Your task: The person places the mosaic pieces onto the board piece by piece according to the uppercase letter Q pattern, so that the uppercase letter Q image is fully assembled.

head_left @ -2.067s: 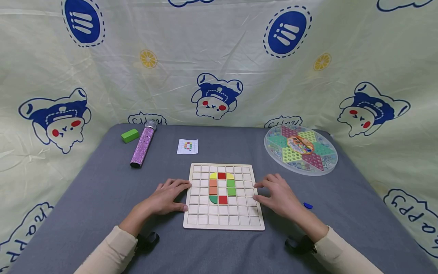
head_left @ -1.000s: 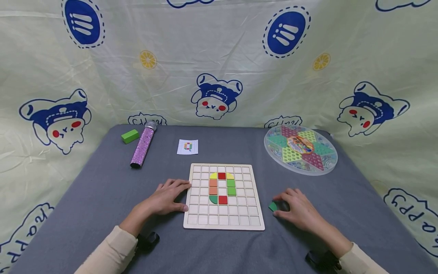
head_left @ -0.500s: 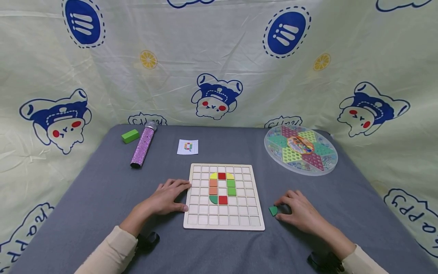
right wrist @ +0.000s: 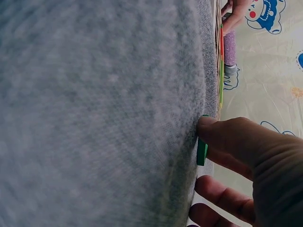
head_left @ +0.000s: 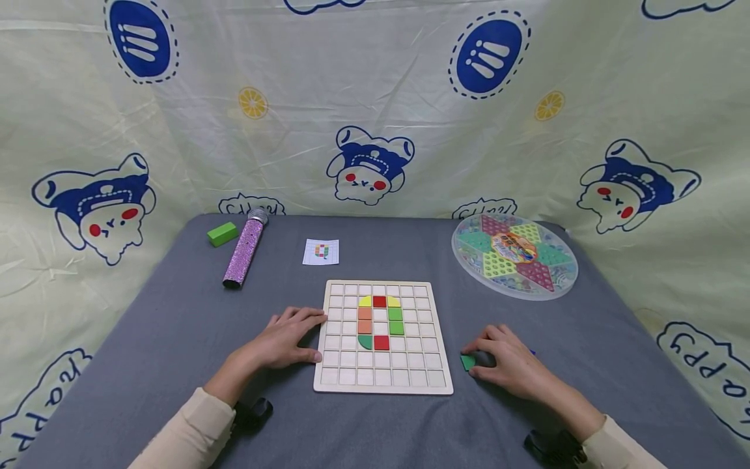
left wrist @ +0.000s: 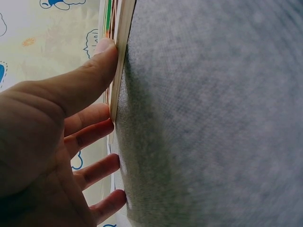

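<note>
A pale wooden grid board (head_left: pixel 383 378) lies flat on the table, with red, orange, yellow and green tiles forming a ring in its cells. My left hand (head_left: pixel 287 339) rests at the board's left edge; in the left wrist view the thumb (left wrist: pixel 94 71) touches the rim and the fingers are spread. To the right of the board, my right hand (head_left: pixel 506 361) pinches a green tile (head_left: pixel 467 362) with one rounded side, low at the tablecloth. The right wrist view shows that green tile (right wrist: pixel 202 150) under the thumb. A blue piece (head_left: pixel 532 352) is mostly hidden behind this hand.
Behind the board lies a small card (head_left: pixel 321 252) printed with a coloured tile pattern. A purple glitter microphone (head_left: pixel 243 254) and a green block (head_left: pixel 222 234) are at the back left. A round Chinese checkers set (head_left: pixel 515 257) occupies the back right.
My right hand has left the board's right edge, moved right and toward me, and taken hold of the green tile. The left hand and the board have stayed put.
</note>
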`<action>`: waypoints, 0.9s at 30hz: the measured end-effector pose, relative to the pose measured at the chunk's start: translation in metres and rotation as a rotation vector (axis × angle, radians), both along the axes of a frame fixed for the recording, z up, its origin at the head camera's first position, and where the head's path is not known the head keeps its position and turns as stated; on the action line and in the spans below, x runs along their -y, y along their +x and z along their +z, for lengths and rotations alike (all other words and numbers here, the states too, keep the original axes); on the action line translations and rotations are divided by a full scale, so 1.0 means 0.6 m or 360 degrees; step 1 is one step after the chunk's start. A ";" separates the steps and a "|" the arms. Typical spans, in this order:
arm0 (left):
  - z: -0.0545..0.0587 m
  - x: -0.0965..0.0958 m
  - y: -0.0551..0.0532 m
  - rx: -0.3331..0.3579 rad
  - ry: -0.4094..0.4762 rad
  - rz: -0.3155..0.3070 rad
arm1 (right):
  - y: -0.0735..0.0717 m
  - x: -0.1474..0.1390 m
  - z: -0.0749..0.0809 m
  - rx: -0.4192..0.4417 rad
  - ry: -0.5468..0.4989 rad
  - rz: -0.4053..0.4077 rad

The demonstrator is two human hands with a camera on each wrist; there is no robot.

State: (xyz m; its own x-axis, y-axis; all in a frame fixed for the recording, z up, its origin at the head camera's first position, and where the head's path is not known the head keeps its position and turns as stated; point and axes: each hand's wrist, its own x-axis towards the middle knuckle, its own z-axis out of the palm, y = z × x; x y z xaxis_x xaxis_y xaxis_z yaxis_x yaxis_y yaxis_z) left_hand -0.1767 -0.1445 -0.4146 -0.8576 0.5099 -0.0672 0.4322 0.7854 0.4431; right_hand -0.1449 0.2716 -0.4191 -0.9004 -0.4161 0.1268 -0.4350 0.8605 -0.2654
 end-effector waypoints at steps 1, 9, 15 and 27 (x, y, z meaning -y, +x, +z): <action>0.000 0.000 0.000 -0.0003 0.0001 -0.0001 | 0.000 0.000 0.000 0.0003 0.0001 0.0002; 0.001 0.000 0.001 -0.0005 0.0008 -0.0010 | -0.001 0.001 0.000 0.0021 0.0001 0.0018; 0.002 -0.001 0.001 0.0019 -0.0002 0.0010 | -0.005 0.009 0.003 0.0013 0.0005 0.0005; 0.000 -0.001 -0.001 0.0031 -0.0011 0.0019 | -0.023 0.072 0.018 -0.0080 -0.0063 0.0084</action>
State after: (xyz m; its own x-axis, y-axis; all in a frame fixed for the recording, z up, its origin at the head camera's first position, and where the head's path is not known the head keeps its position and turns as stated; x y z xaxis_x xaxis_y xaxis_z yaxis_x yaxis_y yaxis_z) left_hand -0.1773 -0.1438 -0.4146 -0.8623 0.4988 -0.0873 0.4139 0.7936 0.4459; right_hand -0.1584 0.2285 -0.4082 -0.8695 -0.4565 0.1885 -0.4930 0.8252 -0.2757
